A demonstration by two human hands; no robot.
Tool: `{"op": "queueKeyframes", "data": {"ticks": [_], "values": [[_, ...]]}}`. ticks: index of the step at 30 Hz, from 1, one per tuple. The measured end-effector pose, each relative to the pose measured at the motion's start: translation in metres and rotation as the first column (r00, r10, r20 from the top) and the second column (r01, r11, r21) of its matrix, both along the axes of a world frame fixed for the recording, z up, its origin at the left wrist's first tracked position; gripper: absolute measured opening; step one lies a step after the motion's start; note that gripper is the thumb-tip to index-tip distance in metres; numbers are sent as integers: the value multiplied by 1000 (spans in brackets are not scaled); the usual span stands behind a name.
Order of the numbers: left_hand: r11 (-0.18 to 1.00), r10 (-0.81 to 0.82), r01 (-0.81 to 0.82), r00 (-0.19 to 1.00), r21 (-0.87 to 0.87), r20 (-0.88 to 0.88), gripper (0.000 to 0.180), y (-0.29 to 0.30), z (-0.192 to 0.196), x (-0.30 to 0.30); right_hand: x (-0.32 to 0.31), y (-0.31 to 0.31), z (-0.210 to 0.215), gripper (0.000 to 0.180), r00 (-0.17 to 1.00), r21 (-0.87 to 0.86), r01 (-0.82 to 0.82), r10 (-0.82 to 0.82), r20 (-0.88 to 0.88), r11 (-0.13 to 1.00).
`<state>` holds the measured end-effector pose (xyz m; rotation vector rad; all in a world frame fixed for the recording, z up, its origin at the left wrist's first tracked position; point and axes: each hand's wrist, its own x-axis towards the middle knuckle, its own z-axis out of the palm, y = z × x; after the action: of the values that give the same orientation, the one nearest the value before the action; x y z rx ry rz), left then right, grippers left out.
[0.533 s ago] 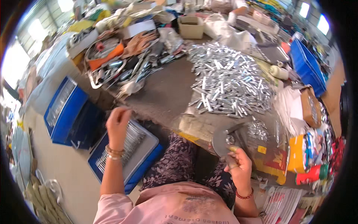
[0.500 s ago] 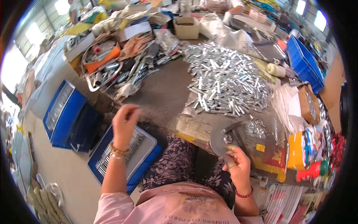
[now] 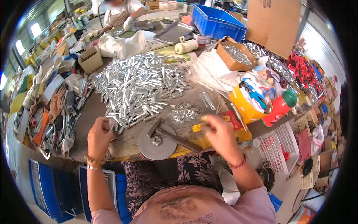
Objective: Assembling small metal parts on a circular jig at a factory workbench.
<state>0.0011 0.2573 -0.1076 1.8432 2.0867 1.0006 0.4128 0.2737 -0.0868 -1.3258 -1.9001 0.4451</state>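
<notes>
My left hand (image 3: 99, 136) rests at the near edge of a big heap of short silver metal tubes (image 3: 138, 86), its fingers closed on one tube. My right hand (image 3: 220, 135), blurred, hovers above the table right of a small pile of tiny silver pieces (image 3: 183, 112); something small seems pinched in its fingers, too blurred to name. Between the hands lies a round grey metal disc (image 3: 157, 144) with a hammer (image 3: 169, 133) lying across it.
Tools and gloves clutter the left side of the table (image 3: 56, 115). A yellow tub (image 3: 246, 105), a red bottle with green cap (image 3: 279, 107) and a white basket (image 3: 278, 146) stand right. Blue crates (image 3: 50, 186) sit below left. Another person (image 3: 121, 15) works at the far end.
The view has swung up onto the table. My left hand rose from the blue crate by my knee to the tube heap. My right hand left the disc and moved right.
</notes>
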Motion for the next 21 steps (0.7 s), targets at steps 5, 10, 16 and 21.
{"op": "queueKeyframes", "data": {"ticks": [5, 10, 16, 21], "values": [[1000, -20, 5, 774, 25, 633, 40, -22, 12, -1, 74, 71, -19, 39, 867, 230, 252, -325, 377, 940], [993, -50, 112, 613, -23, 789, 31, -43, 22, 39, 72, 101, -30, 56, 774, 67, 366, -343, 533, 928], [954, -87, 278, 613, -111, 786, 21, -58, 3, 77, 63, 96, -24, 57, 814, 47, 333, -312, 490, 942], [943, -242, 329, 779, -49, 578, 18, -53, -23, 90, 60, 91, -30, 57, 805, 115, 328, -341, 485, 938]]}}
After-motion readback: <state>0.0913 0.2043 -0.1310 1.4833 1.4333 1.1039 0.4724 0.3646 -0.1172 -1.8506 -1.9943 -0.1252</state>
